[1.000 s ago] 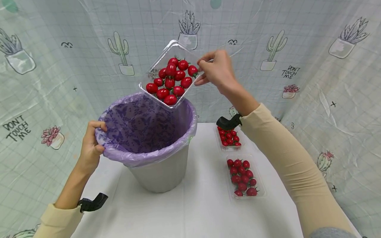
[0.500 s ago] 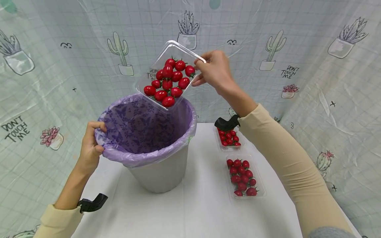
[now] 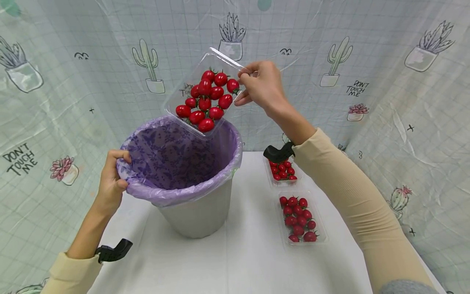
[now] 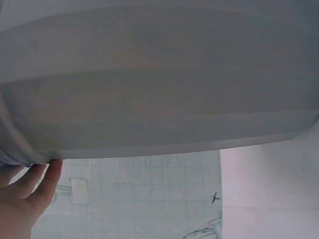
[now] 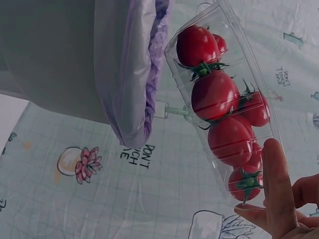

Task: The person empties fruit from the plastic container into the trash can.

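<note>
My right hand (image 3: 262, 85) pinches the right edge of a clear plastic tray (image 3: 191, 77) that holds several cherry tomatoes (image 3: 204, 104). The tray hangs tilted above the back of a grey trash can (image 3: 198, 216). A purple patterned bag (image 3: 176, 159) lines the can and folds over its rim. My left hand (image 3: 111, 177) grips the can's left rim, over the bag. In the right wrist view the tomatoes (image 5: 215, 94) show through the tray's side, beside the bag-covered rim (image 5: 129, 74). The can's grey wall (image 4: 164, 89) fills most of the left wrist view, with left fingers (image 4: 47, 184) against it.
Two more clear trays of cherry tomatoes stand on the white table (image 3: 253, 261) to the right: a nearer tray (image 3: 319, 228) and a farther tray (image 3: 275, 182) partly behind my right wrist. A curtain (image 3: 271, 32) printed with cacti surrounds the table.
The right hand has shifted slightly left with the tray of tomatoes, and the tray's tilt has changed a little. The left hand and the trash can stay in place.
</note>
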The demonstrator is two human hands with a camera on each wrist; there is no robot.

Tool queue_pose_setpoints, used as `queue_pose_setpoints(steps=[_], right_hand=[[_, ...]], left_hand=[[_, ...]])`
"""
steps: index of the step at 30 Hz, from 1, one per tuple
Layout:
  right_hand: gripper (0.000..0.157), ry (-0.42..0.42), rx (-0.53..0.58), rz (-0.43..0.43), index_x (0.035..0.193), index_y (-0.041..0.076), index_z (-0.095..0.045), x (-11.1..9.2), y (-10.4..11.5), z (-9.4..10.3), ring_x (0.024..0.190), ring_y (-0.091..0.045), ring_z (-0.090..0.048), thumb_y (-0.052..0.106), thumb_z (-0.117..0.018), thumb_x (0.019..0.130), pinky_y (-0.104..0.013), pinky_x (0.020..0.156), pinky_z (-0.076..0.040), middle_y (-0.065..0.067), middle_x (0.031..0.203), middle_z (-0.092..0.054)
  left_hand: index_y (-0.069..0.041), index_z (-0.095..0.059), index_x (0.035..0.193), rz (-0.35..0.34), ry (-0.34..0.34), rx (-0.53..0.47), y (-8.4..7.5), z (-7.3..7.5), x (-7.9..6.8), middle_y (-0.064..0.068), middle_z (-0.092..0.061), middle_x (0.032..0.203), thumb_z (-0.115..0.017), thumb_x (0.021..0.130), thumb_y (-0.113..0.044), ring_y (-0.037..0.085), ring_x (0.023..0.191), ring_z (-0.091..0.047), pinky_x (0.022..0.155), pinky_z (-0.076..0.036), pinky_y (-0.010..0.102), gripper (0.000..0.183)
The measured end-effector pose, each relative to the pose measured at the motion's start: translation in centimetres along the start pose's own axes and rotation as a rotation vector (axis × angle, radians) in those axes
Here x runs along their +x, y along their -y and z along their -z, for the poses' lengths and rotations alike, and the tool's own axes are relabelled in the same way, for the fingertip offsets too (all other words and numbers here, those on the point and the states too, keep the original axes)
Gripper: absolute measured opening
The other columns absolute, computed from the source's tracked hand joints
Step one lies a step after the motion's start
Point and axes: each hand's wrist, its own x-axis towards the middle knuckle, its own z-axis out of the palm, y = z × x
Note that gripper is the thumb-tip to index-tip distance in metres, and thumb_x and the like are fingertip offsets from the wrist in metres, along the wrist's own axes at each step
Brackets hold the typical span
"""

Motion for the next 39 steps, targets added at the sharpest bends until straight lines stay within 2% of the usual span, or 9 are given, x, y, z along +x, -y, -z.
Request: queue_pose_setpoints(steps=[11, 22, 29, 39], right_hand=[[0.022, 0.005, -0.023, 0.037, 0.114, -0.006, -0.069, -0.13, -0.26, -0.24, 0.06, -0.025, -0.075, 0.001, -0.052, 0.101, -0.037, 0.064, -0.063, -0.02, 0.112, -0.072], [0.024, 0.007, -0.03, 0.056, 0.117, -0.004, -0.069, -0.08, -0.42, -0.43, 0.06, -0.024, -0.075, 0.002, -0.052, 0.102, -0.036, 0.063, -0.062, -0.02, 0.119, -0.073], [0.023, 0.006, -0.018, 0.067, 0.116, -0.004, -0.069, -0.08, -0.5, -0.55, 0.06, -0.025, -0.075, 0.002, -0.052, 0.102, -0.037, 0.063, -0.062, -0.021, 0.117, -0.074], [0.023, -0.005, -0.049, 0.083, 0.118, -0.003, -0.069, -0.16, -0.61, -0.39, 0.059, -0.023, -0.074, 0.005, -0.052, 0.103, -0.037, 0.063, -0.062, -0.018, 0.121, -0.074]], left_hand=[[-0.002, -0.05, 0.111, 0.007, -0.006, 0.0, 0.0, -0.04, -0.1, 0.003, -0.046, 0.096, -0.084, 0.081, -0.055, 0.014, 0.08, -0.042, 0.06, -0.027, 0.029, 0.07], [-0.003, -0.051, 0.112, 0.007, -0.011, -0.001, -0.07, -0.04, -0.1, 0.004, -0.046, 0.096, -0.084, 0.081, -0.055, 0.013, 0.081, -0.042, 0.061, -0.028, 0.027, 0.07], [-0.003, -0.05, 0.111, 0.01, -0.012, 0.002, -0.06, -0.07, -0.13, 0.003, -0.045, 0.096, -0.083, 0.081, -0.056, 0.013, 0.08, -0.041, 0.06, -0.023, 0.03, 0.07], [-0.003, -0.051, 0.111, 0.008, -0.013, 0.005, -0.01, -0.1, -0.11, 0.003, -0.044, 0.095, -0.083, 0.081, -0.056, 0.013, 0.079, -0.041, 0.06, -0.024, 0.03, 0.07]])
